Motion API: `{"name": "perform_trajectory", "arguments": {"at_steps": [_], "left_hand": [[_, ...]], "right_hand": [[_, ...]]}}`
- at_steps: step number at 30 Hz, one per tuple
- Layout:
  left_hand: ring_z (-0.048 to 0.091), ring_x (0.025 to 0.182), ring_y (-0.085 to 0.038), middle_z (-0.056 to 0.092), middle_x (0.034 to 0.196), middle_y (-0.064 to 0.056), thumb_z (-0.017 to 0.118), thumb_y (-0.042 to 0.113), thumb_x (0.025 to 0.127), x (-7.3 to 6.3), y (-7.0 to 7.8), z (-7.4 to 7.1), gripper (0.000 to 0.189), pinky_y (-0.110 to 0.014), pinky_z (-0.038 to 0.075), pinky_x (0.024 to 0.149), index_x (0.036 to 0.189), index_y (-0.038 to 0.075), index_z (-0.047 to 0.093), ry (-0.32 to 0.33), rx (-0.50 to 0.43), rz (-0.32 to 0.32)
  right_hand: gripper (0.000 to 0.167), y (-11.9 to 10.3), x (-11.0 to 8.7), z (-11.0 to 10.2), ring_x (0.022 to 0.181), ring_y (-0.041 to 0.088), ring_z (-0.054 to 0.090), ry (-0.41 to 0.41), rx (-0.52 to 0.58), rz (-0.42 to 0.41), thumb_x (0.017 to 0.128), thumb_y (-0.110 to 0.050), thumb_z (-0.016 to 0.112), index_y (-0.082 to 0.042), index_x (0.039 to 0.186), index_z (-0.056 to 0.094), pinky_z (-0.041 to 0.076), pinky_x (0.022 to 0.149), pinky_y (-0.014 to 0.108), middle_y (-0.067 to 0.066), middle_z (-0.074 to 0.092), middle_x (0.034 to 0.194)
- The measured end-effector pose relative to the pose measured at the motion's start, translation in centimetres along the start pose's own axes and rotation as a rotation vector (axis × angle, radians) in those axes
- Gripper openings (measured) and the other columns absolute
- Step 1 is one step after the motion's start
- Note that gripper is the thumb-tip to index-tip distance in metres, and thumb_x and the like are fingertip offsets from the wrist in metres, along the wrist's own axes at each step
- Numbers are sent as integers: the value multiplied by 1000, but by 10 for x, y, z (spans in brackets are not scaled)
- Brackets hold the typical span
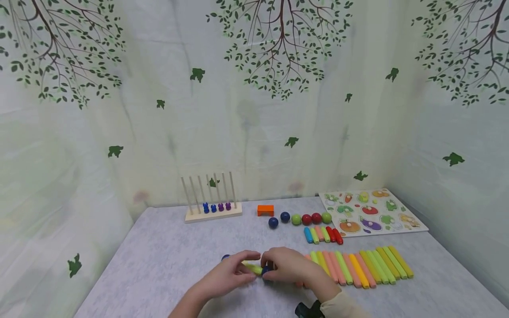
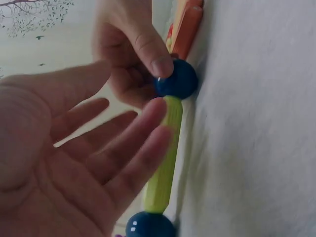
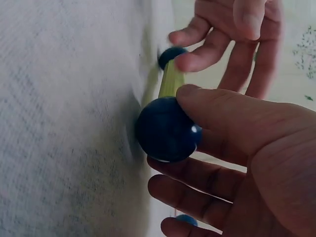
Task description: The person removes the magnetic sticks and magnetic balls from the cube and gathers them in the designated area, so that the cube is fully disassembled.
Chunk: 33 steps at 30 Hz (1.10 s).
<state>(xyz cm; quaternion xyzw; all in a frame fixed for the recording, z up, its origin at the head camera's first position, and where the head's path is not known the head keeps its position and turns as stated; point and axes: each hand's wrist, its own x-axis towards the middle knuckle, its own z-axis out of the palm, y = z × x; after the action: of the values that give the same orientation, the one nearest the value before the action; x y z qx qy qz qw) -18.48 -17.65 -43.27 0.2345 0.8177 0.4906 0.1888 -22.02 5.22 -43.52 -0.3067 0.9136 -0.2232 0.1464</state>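
Note:
A yellow-green stick (image 2: 164, 168) lies low over the table with a dark blue ball (image 2: 183, 81) at one end and another blue ball (image 2: 150, 227) at the other. My right hand (image 1: 288, 265) holds the nearer ball (image 3: 165, 131) between thumb and fingers, close above the cloth. Beside the stick is my left hand (image 1: 226, 274), its fingers spread and loosely bent. In the left wrist view its fingertips overlap the stick's edge, and nothing is gripped there. From the head, both hands partly hide the stick and balls.
Long coloured sticks (image 1: 359, 267) lie in a row on the right, with short sticks (image 1: 333, 235) behind. Farther back are loose balls (image 1: 306, 219), an orange block (image 1: 265, 210), a pegged rack (image 1: 214, 215) and a vegetable picture board (image 1: 381, 212). A black object (image 1: 308, 310) sits at the front.

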Motion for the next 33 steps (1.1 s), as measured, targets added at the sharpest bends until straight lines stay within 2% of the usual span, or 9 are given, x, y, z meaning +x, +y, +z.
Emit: {"name": "perform_trajectory", "arguments": {"at_steps": [4,7,9,11,14,17,25,29,33], "left_hand": [[64,108,-22,69,124,-2,70,20,94,1,-5,-7,31,-28,52,84,125,18,67,191,232,46],[62,111,-23,70,117,4,75,21,90,3,-13,-10,29,-37,52,90,119,20,71,252,377,60],[62,108,-20,70,114,5,77,22,88,3,-20,-12,30,-40,51,91,117,19,73,228,435,45],[62,99,-15,69,109,6,78,24,86,4,-26,-13,28,-38,51,86,114,19,74,188,462,13],[58,89,-8,67,100,8,78,24,86,5,-32,-14,24,-33,49,79,109,20,76,155,456,-43],[57,84,-6,66,93,10,78,24,85,7,-34,-14,20,-32,49,78,105,21,77,163,448,-68],[57,82,-4,67,89,12,79,24,85,7,-34,-15,15,-33,49,77,100,22,79,162,456,-80],[58,82,-4,67,89,12,79,26,85,8,-37,-15,16,-33,49,77,101,22,79,165,454,-81],[58,82,-4,67,90,12,78,27,86,10,-39,-15,17,-34,50,77,102,24,78,163,467,-80]], "right_hand": [[18,5,0,-2,78,6,52,22,-36,18,90,-33,74,-27,107,70,47,74,24,-14,62,90],[18,10,1,-2,80,6,52,33,-46,34,90,-32,74,-29,107,70,48,77,26,-14,61,93],[18,13,1,-3,81,6,52,38,-55,36,90,-31,74,-30,107,69,49,79,26,-14,61,93],[18,16,2,-2,81,6,52,44,-64,35,90,-30,74,-31,107,68,49,78,26,-13,60,93],[19,17,3,-2,80,6,51,46,-68,37,90,-30,74,-32,108,68,48,77,25,-12,59,92],[20,17,3,-2,80,7,51,49,-73,43,89,-29,74,-33,107,67,48,76,25,-12,58,91],[18,18,2,-2,80,8,51,60,-81,26,88,-20,73,-34,98,69,44,75,26,-10,56,94],[23,25,1,-4,83,8,51,101,-37,11,88,-15,72,-33,102,69,47,79,27,-10,56,98],[30,33,-2,-15,89,11,54,159,70,7,88,-8,69,-26,113,69,50,81,29,-6,58,107]]}}
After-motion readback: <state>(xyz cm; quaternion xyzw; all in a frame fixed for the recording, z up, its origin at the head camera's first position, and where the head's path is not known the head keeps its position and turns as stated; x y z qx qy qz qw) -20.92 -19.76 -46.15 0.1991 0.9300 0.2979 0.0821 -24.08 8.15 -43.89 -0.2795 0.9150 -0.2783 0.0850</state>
